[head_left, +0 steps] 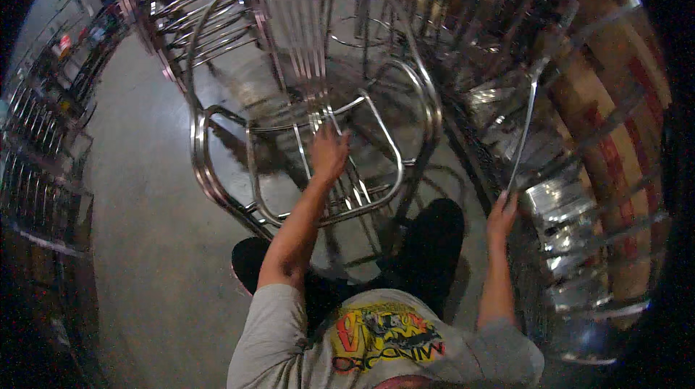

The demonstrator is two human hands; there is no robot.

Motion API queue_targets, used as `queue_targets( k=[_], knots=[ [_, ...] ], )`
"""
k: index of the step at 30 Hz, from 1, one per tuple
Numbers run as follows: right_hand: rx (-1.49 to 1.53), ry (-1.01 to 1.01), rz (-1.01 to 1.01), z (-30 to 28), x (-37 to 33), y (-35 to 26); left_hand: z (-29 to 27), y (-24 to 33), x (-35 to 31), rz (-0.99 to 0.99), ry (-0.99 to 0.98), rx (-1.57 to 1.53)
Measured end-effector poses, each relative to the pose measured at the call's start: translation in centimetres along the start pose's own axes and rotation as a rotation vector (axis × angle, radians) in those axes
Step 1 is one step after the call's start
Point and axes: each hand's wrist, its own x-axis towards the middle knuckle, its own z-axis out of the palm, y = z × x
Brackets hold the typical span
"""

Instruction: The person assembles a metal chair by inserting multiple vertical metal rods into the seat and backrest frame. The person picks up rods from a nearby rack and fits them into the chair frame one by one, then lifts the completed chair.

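A shiny metal chair frame [434, 107] with a rounded back hoop and thin vertical slats stands in front of me. My left hand [331, 151] is over the middle of its seat frame, near the foot of the slats, with its fingers apart. Whether the fingertips touch the bars is too blurred to tell. Out to the right, my right hand [502, 215] is closed around the lower end of a long, slightly bent metal rod [526, 125], which points up and away from me.
Stacked metal frames [195, 2] stand behind the chair at the far left. More racks of metal parts [43, 165] line the left side. To the right lie shiny metal pieces [561, 222] beside brown and red boards [615, 121]. Grey concrete floor [145, 193] runs beneath.
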Motion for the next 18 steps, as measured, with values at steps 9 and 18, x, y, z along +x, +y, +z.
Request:
queue_targets(
  k=[9,18],
  knots=[
    [0.426,-1.085,-0.090,2.3,-19.4,-14.3,-8.7,-3.8,4.5,-0.059,0.369,-0.699],
    [0.518,-1.488,0.231,7.9,-19.0,-21.4,-6.0,-11.5,8.2,-0.130,0.838,0.041]
  ],
)
